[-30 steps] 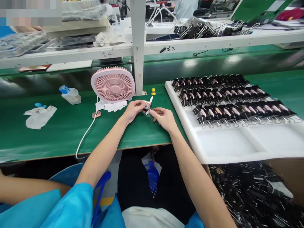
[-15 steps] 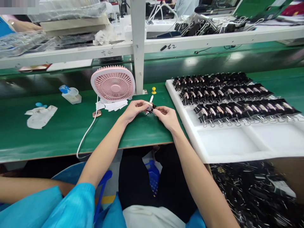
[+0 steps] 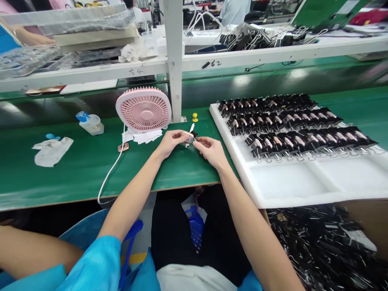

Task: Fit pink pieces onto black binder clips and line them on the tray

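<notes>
Over the green table (image 3: pixel 121 173), my left hand (image 3: pixel 169 143) pinches a small pinkish metal part (image 3: pixel 188 138). The fingers of my right hand (image 3: pixel 211 150) are closed at a black binder clip (image 3: pixel 195 134) on the part's right side. The two hands are close together, with the part and clip between them. A white-tipped stick (image 3: pixel 192 127) and a yellow knob (image 3: pixel 195 117) are just behind. On the right, a white foam tray (image 3: pixel 285 178) holds rows of similar parts with black clips (image 3: pixel 303 141).
A pink fan (image 3: pixel 144 110) with a white cable stands behind my left hand. Further left are a bottle (image 3: pixel 91 124), a crumpled cloth (image 3: pixel 52 151) and a copper-coloured part (image 3: pixel 123 147). A box of black clips (image 3: pixel 321 246) lies below the tray. Another person's arm (image 3: pixel 36 250) is at lower left.
The view has shifted slightly. The black clip between my hands looks turned a little, and my right fingertips have moved slightly left. The other person's arm at lower left has shifted.
</notes>
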Available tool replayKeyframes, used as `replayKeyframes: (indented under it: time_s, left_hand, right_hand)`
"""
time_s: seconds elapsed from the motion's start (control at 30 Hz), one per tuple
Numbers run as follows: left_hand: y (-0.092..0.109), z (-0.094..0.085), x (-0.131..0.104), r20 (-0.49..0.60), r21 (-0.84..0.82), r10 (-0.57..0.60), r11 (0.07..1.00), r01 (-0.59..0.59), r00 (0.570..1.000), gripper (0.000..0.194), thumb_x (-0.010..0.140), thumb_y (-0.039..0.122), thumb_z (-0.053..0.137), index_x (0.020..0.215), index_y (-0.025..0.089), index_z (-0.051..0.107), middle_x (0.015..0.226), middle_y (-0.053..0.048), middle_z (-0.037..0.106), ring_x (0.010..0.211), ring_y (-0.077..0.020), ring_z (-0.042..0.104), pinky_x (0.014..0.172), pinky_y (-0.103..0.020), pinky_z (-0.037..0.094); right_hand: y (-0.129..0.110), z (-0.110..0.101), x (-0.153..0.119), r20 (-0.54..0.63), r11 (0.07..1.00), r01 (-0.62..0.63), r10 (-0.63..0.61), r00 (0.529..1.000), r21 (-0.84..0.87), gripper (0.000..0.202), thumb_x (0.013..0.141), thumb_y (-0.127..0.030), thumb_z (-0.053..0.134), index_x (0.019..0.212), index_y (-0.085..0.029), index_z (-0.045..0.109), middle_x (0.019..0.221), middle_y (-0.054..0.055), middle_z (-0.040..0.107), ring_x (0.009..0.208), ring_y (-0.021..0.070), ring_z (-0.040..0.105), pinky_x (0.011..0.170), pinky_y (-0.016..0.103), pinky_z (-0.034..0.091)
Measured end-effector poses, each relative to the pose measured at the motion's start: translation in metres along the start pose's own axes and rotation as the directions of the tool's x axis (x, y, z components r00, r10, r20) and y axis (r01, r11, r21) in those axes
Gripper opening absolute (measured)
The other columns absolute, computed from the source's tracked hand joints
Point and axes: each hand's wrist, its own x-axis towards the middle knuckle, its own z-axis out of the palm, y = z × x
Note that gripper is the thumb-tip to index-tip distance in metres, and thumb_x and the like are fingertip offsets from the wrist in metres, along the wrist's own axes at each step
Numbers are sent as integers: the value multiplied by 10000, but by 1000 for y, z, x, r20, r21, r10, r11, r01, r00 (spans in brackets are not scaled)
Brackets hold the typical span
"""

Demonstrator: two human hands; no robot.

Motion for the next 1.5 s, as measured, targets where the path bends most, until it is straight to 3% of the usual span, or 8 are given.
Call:
replayKeyframes:
  time_s: [0.23, 0.4, 0.6, 0.8, 1.03, 1.2, 1.4, 1.5]
  left_hand:
    - [5, 0, -1, -3, -21, -29, 999, 29, 1000, 471, 713, 533, 948, 938, 134, 839, 945, -120, 782, 856, -218, 694, 818, -345, 563]
    - [11, -7, 0, -74, -146, -94, 986, 82, 993, 488, 687, 528, 968, 906, 130, 789, 945, -94, 735, 848, -194, 700, 797, -315, 564]
    - [15, -12, -1, 2, -171, -78, 982, 77, 997, 423, 745, 469, 952, 925, 129, 774, 835, -52, 678, 762, -140, 634, 712, -269, 521]
    - [13, -16, -1, -30, -43, -156, 987, 155, 987, 556, 636, 451, 1009, 1023, 104, 811, 889, -117, 766, 747, -182, 677, 672, -300, 536]
    - [10, -11, -3, -61, 61, -90, 994, 94, 994, 565, 646, 500, 992, 1018, 102, 841, 902, -146, 798, 733, -200, 685, 697, -333, 563]
    - [11, -10, 1, -107, 92, -73, 992, 83, 992, 603, 589, 535, 1007, 981, 105, 848, 899, -149, 801, 728, -207, 685, 676, -326, 568]
    - [21, -7, 1, -128, 178, -92, 977, 114, 988, 669, 536, 556, 1023, 999, 112, 833, 864, -104, 799, 705, -182, 687, 666, -283, 575]
    - [26, -5, 9, -185, 175, -106, 975, 139, 977, 572, 516, 485, 1030, 958, 181, 831, 848, -23, 803, 673, -159, 670, 618, -259, 572]
  right_hand:
    - [-5, -3, -3, 79, 997, -81, 82, 994, -15, 608, 733, -647, 888, 1016, -122, 765, 831, 111, 768, 568, 162, 645, 368, 230, 422]
    - [5, -5, -1, 129, 999, -45, 41, 991, 29, 570, 760, -646, 891, 971, -132, 764, 806, 107, 774, 681, 203, 733, 571, 268, 603]
    - [10, -7, -3, 204, 999, -22, 13, 979, 39, 613, 782, -722, 854, 961, -143, 767, 824, 98, 773, 733, 227, 769, 702, 320, 651]
    - [10, -8, -5, 236, 997, -31, 15, 972, 65, 652, 766, -746, 854, 977, -135, 769, 852, 104, 771, 733, 223, 766, 700, 318, 656]
    - [8, -7, -6, 248, 999, -27, 15, 969, 45, 604, 771, -713, 867, 950, -147, 756, 840, 97, 771, 731, 228, 764, 687, 319, 647]
    - [4, -5, -3, 229, 998, -27, 13, 973, 57, 526, 809, -642, 859, 956, -149, 750, 790, 79, 768, 687, 211, 755, 673, 302, 630]
    - [-13, 0, -8, 193, 1000, 3, -2, 981, -3, 207, 1004, -347, 700, 939, -156, 746, 699, -18, 744, 688, 138, 742, 703, 221, 573]
    - [-17, 0, -12, 141, 998, 54, -50, 989, -22, 228, 1017, -397, 672, 892, -218, 742, 672, -104, 717, 703, 118, 743, 734, 207, 580]
